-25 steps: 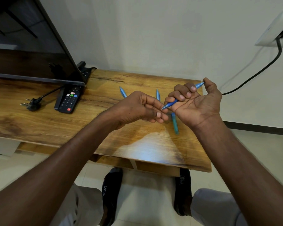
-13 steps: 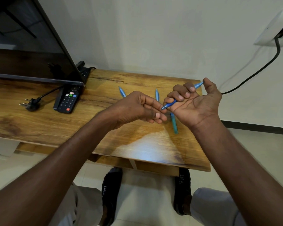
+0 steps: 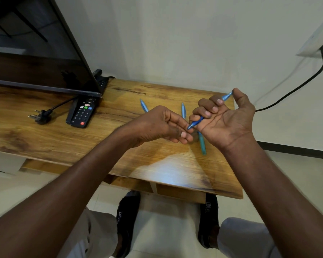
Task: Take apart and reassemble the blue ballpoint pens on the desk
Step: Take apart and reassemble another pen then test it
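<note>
My right hand point(image 3: 226, 118) holds a blue ballpoint pen point(image 3: 196, 123) above the desk, fingers curled round its barrel, palm up, the tip pointing left and down. The pen's back end sticks out past my fingers near the thumb. My left hand point(image 3: 160, 125) has its fingertips pinched together right at the pen's tip. Three more blue pens lie on the wooden desk point(image 3: 119, 146): one point(image 3: 144, 105) behind my left hand, one point(image 3: 183, 110) between the hands, one point(image 3: 202, 144) below my right hand.
A TV screen point(image 3: 35, 53) stands at the left on the desk, with a black remote point(image 3: 82, 114) and a loose plug point(image 3: 39, 116) in front of it. A power strip point(image 3: 103, 81) sits at the back. A black cable point(image 3: 296, 88) runs along the wall at right.
Both hands stay nearly still. My left fingertips have closed in slightly on the pen's tip.
</note>
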